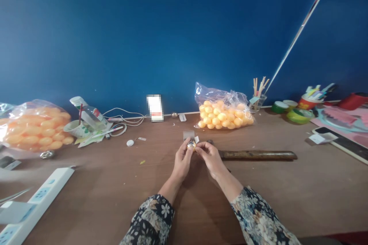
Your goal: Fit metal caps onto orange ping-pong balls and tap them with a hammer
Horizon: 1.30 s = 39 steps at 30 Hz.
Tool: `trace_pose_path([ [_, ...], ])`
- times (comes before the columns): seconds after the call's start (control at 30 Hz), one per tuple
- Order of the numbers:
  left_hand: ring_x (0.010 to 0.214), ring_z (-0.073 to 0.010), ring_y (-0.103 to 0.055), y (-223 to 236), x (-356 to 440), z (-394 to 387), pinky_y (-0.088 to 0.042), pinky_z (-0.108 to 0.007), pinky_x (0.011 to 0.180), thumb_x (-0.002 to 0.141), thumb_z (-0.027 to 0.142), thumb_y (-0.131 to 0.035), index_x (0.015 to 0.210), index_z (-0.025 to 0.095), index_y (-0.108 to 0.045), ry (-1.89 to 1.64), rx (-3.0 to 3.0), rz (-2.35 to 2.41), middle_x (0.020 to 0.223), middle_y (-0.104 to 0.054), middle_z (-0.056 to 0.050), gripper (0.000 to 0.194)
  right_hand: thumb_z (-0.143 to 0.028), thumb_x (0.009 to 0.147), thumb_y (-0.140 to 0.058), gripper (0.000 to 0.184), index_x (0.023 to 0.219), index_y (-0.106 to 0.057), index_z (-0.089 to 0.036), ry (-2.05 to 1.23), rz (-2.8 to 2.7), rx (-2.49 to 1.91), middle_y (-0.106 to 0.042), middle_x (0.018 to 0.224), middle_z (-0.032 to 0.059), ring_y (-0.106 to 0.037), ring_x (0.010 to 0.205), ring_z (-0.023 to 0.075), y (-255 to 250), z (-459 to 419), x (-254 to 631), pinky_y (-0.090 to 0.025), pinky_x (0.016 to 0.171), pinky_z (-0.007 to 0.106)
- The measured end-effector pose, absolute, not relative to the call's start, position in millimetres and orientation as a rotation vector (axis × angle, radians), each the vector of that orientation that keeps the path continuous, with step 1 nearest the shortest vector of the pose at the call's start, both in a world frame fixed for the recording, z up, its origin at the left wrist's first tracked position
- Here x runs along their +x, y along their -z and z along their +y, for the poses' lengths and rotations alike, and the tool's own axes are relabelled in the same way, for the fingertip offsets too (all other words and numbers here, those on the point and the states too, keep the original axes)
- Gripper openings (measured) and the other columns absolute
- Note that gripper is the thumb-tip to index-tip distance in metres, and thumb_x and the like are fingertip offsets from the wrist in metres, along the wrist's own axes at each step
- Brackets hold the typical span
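In the middle of the desk, my left hand (pixel 183 159) pinches a small, shiny silver-and-gold ball (pixel 191 144) between thumb and fingers. My right hand (pixel 211 156) meets it from the other side, thumb and fingertips closed at the ball's edge. Just beyond the fingertips lies a clear, greyish piece of film (pixel 189 135) with a white tab. A tool with a long wooden handle (pixel 258 155) extends to the right from behind my right hand, which hides part of it.
Clear bags of orange-yellow balls stand at back centre-right (pixel 222 115) and left (pixel 40 126). A white power strip (pixel 43 199) lies front left. Toward the back are a bottle (pixel 92 116), a cup of sticks (pixel 258 99), tape rolls (pixel 300 115) and a phone (pixel 345 141).
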<state>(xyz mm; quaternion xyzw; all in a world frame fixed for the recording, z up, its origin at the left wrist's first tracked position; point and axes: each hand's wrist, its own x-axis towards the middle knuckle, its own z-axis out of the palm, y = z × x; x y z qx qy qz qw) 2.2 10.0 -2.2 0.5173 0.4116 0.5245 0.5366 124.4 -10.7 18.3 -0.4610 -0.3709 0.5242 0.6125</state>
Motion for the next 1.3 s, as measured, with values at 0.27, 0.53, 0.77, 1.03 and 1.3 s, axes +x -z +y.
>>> trace_pose_path([
  [0.27, 0.116, -0.0254, -0.056, -2, 3, 9, -0.039, -0.04, 0.103, 0.08, 0.039, -0.063, 0.125, 0.02, -0.057, -1.271, 1.277, 0.991, 0.121, -0.064, -0.01, 0.049, -0.05, 0.064, -0.074, 0.036, 0.076, -0.061, -0.019, -1.179, -0.907, -1.062, -0.066, 0.072, 0.0016, -0.06, 0.069, 0.0183, -25, -16, 125, -0.049, 0.07, 0.032],
  [0.53, 0.102, -0.0215, -0.063, -8, 10, 6, -0.048, -0.035, 0.092, 0.075, 0.034, -0.068, 0.121, 0.017, -0.057, -1.318, 1.285, 0.963, 0.117, -0.064, -0.012, 0.051, -0.021, 0.083, -0.048, 0.017, 0.096, -0.059, -0.019, -0.214, -1.66, -1.526, -0.064, 0.097, 0.0098, -0.059, 0.092, 0.0239, -28, -41, 201, -0.046, 0.086, 0.037],
  [0.77, 0.092, -0.0193, -0.065, -4, 8, 8, -0.052, -0.031, 0.084, 0.071, 0.035, -0.07, 0.109, 0.017, -0.064, -1.329, 1.336, 0.952, 0.104, -0.067, -0.01, 0.042, 0.002, 0.073, -0.041, 0.044, 0.11, -0.058, -0.015, 0.192, -2.124, -1.944, -0.062, 0.108, 0.0123, -0.055, 0.102, 0.0245, -18, -63, 258, -0.04, 0.093, 0.035],
  [1.03, 0.088, -0.0191, -0.066, -4, 3, 12, -0.052, -0.03, 0.08, 0.071, 0.038, -0.07, 0.106, 0.016, -0.064, -1.345, 1.349, 0.98, 0.101, -0.069, -0.01, 0.041, -0.001, 0.07, -0.044, 0.031, 0.093, -0.06, -0.015, 0.18, -2.281, -2.134, -0.062, 0.091, 0.0125, -0.056, 0.091, 0.0262, -31, -75, 239, -0.039, 0.077, 0.032],
  [1.3, 0.079, -0.0156, -0.065, -11, 2, 8, -0.051, -0.03, 0.08, 0.067, 0.04, -0.073, 0.112, 0.014, -0.062, -1.326, 1.132, 0.93, 0.096, -0.07, -0.009, 0.052, -0.015, 0.074, -0.045, 0.018, 0.09, -0.049, -0.02, -0.493, -2.099, -2.138, -0.062, 0.08, 0.0057, -0.059, 0.071, 0.021, -49, -115, 229, -0.035, 0.061, 0.029],
])
